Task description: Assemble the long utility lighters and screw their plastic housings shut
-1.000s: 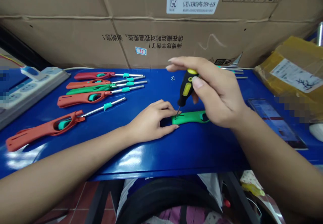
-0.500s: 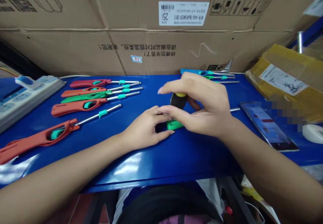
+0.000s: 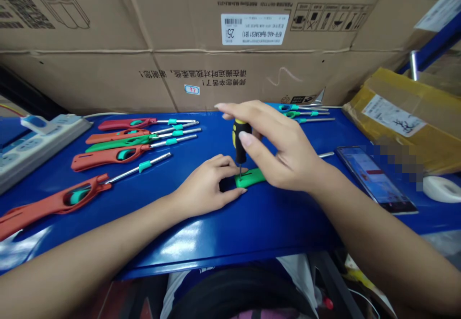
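Well left of the green lighter (image 3: 252,177) on the blue table (image 3: 252,223), other lighters (image 3: 118,155) lay in a row. The left hand (image 3: 207,184) rested palm down, its grip pinched shut on the green lighter's left end. Over that lighter the right hand (image 3: 284,153) arched, its grip closed around a screwdriver (image 3: 240,139) standing upright, tip on that end.

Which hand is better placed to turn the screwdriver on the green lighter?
Right, probably. The right hand grips the screwdriver upright, its tip on the green lighter; the left hand pinches the lighter's end, steadying it.
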The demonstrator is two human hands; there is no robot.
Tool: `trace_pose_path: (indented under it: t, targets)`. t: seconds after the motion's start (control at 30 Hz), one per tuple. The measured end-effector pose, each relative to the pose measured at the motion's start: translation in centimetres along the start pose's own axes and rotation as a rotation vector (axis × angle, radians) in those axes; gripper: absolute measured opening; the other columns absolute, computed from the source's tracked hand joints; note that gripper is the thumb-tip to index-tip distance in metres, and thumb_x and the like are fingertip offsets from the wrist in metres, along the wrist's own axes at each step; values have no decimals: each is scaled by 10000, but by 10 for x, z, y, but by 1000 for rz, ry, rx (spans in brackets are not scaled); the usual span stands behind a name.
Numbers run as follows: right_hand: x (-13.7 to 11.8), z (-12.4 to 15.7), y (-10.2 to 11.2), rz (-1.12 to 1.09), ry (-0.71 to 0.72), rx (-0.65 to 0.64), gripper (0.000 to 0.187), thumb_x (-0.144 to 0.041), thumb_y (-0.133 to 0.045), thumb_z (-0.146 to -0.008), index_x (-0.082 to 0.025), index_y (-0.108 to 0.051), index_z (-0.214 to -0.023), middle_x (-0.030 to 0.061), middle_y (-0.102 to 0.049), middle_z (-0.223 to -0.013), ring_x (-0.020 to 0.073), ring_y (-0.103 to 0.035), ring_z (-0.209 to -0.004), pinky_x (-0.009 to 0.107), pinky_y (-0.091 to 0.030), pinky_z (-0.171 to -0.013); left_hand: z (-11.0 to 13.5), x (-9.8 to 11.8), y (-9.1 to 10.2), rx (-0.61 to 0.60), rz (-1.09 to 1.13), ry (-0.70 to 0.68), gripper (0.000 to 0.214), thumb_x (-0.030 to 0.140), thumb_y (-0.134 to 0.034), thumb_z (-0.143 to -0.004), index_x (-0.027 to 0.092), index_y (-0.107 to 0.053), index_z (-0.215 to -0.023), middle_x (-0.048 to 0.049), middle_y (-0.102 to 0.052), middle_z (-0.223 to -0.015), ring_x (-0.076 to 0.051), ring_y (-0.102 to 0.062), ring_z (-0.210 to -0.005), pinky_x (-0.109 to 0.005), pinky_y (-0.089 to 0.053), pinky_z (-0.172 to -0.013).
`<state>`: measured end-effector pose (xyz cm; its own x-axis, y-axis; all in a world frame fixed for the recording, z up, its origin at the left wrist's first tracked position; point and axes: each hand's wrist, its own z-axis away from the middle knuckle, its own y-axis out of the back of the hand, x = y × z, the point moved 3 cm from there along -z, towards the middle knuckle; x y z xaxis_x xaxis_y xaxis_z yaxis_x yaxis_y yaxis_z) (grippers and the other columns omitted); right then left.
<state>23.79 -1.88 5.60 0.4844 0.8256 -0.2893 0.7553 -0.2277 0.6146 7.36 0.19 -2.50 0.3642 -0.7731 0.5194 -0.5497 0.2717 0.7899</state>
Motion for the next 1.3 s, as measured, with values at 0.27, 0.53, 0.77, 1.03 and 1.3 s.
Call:
trace_pose_path:
  t: [0.27,0.53,0.77,1.03,1.3]
  targets:
    - [4,2,-3,14,-9,26,293,-384,-620,-974,-249,-645,-1232,49,-735,-1184,192,-698,-1046,317,-583,-864,0,0,0,-7,16,20,301,331,-708,-897,199,-749,-1165,-84,-703,-1075,-250,-659,-1031,-432,-554,-972]
    - [-6,4,-7,-102,48,-31,272,-229,-550,-1014,-172,-604,-1274,49,-724,-1177,157,-673,-1101,294,-559,-928,0,0,-3,8,-8,35,218,314,-708,-889,195,-749,-1068,-69,-726,-1073,-262,-671,-1024,-428,-560,-941]
    - [-6,5,-11,-10,40,62,266,-395,-647,-972,-204,-639,-1158,33,-714,-1050,154,-681,-932,259,-553,-740,0,-2,-5,14,-17,63,244,339,-714,-895,179,-721,-1079,-79,-727,-1135,-280,-673,-1085,-430,-570,-951]
    - [-8,6,-15,-136,7,18,346,-245,-590,-979,-209,-565,-1322,62,-694,-1295,163,-671,-1154,282,-557,-944,1,-4,-1,27,11,79,244,267,-686,-849,175,-709,-1073,-70,-735,-1093,-274,-678,-1075,-403,-570,-947]
    - [-10,5,23,-171,-90,549,204,-312,-566,-989,-263,-553,-1188,17,-637,-955,147,-636,-701,326,-575,-655,-1,-6,7,-12,-193,150,373,297,-680,-846,227,-711,-1211,-64,-665,-1052,-266,-615,-982,-429,-534,-887]
